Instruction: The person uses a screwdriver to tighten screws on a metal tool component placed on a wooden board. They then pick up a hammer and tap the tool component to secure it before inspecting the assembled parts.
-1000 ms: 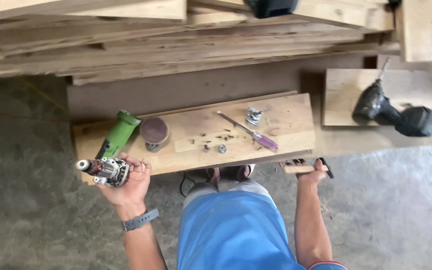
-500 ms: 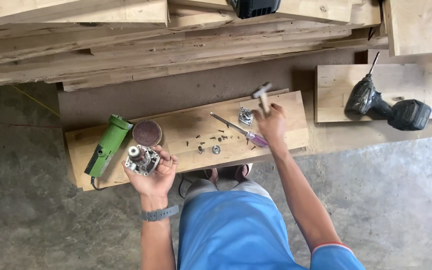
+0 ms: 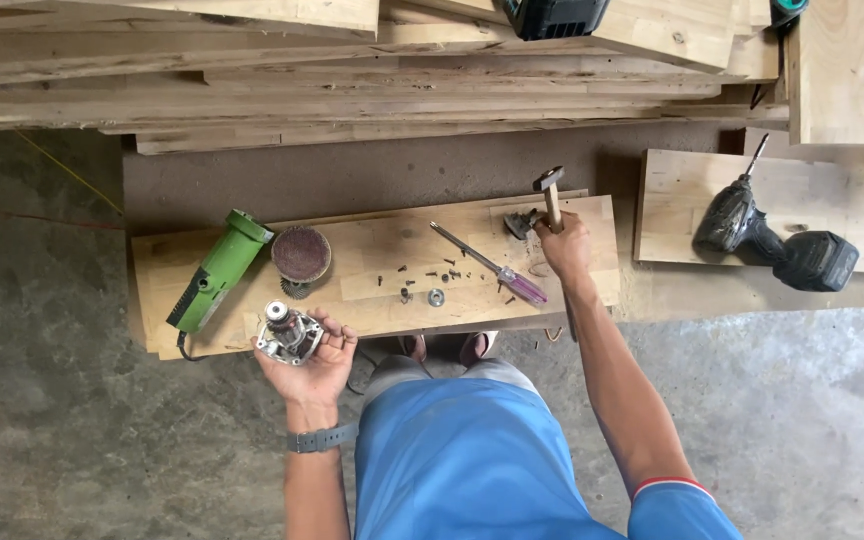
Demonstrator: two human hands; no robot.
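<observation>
Metal gear housing (image 3: pixel 290 334), round, grey and ribbed with a stubby shaft, sits in the left hand (image 3: pixel 310 362), fingers curled around it at the wooden surface's (image 3: pixel 372 255) near edge. The right hand (image 3: pixel 565 247) grips a wood-handled hammer (image 3: pixel 550 192), head up. Beside the housing lie a green grinder body (image 3: pixel 218 272), a gritty sanding disc (image 3: pixel 301 254), a purple-handled screwdriver (image 3: pixel 492 267) and small screws (image 3: pixel 442 273), too tiny to make out.

— What lies on your board (image 3: pixel 372 262)?
— Grinder (image 3: pixel 220 268) at your left, disc (image 3: pixel 301 253) beside it, screws (image 3: pixel 442 272) mid-board, screwdriver (image 3: pixel 489 264) right of them.
— And the drill (image 3: pixel 774 240)?
— On the separate panel (image 3: pixel 852 210), farther right.
</observation>
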